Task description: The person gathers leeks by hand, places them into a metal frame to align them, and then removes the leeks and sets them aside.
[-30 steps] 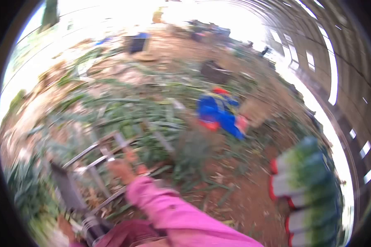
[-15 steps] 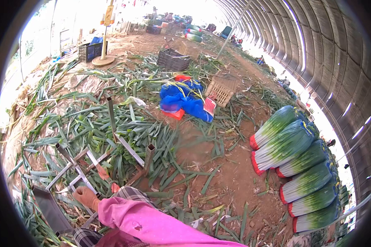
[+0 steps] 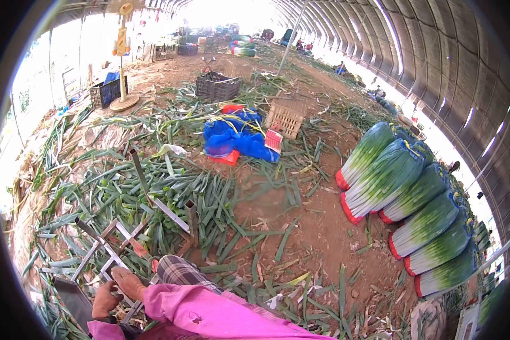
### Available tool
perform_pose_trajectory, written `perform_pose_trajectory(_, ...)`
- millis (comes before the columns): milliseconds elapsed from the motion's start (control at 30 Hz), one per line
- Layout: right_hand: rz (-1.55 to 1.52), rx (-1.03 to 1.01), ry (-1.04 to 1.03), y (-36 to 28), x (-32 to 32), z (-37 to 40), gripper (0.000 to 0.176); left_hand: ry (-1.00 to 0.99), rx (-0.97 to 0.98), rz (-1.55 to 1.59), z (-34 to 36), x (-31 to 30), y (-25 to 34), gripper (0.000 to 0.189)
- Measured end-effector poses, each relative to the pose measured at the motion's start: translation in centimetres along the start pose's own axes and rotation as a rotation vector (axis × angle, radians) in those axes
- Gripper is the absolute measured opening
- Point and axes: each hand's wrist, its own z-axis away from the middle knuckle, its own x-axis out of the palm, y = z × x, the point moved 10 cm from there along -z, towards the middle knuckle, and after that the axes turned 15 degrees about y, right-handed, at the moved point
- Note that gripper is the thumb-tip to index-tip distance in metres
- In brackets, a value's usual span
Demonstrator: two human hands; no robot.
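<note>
Big leek bundles (image 3: 413, 198) are stacked on our right, and cut leaves (image 3: 170, 187) carpet the dirt floor (image 3: 323, 243). The metal frame (image 3: 105, 246) lies among them, lower left. Our right hand (image 3: 129, 282) lies flat on it, fingers together. Our left hand (image 3: 104, 300) curls just beside it, and we cannot tell its grip.

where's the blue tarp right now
In the head view the blue tarp lies crumpled on the dirt at upper centre, just left of the tan slatted crate and on the near side of the dark crate.
</note>
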Motion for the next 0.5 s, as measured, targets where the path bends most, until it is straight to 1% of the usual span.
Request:
perform_pose_trajectory(33, 0.091, -0.026, -0.066, -0.3, 0.1, 0.4, 0.036, -0.037, 0.051, -0.046, -0.3, 1.2, -0.6, 0.051)
perform_pose_trajectory(67, 0.164, -0.026, -0.076, -1.5, -0.6, 1.1, 0.04, -0.071, 0.1, -0.092, 0.2, 1.4, 0.4, 0.048)
perform_pose_trajectory(100, 0.236, -0.028, -0.086, -2.9, -1.2, 1.9, 0.044, -0.034, 0.125, -0.057, 0.7, 0.9, 1.3, 0.035)
perform_pose_trajectory(133, 0.308, -0.031, -0.093, -3.9, -1.5, 2.3, 0.049, 0.049, 0.12, -0.051, 0.9, -0.5, 1.6, 0.032)
perform_pose_trajectory(167, 0.368, 0.019, -0.159, -3.3, -1.2, 2.5, 0.066, 0.131, 0.118, -0.046, 1.2, -1.8, 1.9, 0.03)
perform_pose_trajectory(267, 0.405, 0.025, -0.153, -4.3, -1.8, 3.4, 0.074, 0.387, 0.147, -0.046, 3.2, -6.9, 2.3, 0.026)
perform_pose_trajectory(300, 0.406, 0.025, -0.171, -3.4, -1.3, 3.5, 0.08, 0.435, 0.072, 0.01, 4.3, -8.6, 1.7, 0.025)
perform_pose_trajectory(333, 0.409, 0.033, -0.164, -3.5, -1.5, 3.8, 0.081, 0.484, -0.002, 0.067, 5.7, -10.3, 0.9, 0.024)
perform_pose_trajectory(367, 0.412, 0.04, -0.156, -3.6, -1.7, 4.2, 0.083, 0.546, -0.005, 0.028, 7.2, -11.9, -0.2, 0.024)
perform_pose_trajectory(433, 0.418, 0.045, -0.156, -3.8, -1.9, 4.8, 0.088, 0.673, -0.015, -0.05, 10.7, -14.9, -5.8, 0.024)
perform_pose_trajectory(500, 0.403, 0.074, -0.173, -4.7, -2.6, 5.6, 0.087, 0.704, -0.118, -0.133, 14.2, -15.7, -15.6, 0.03)
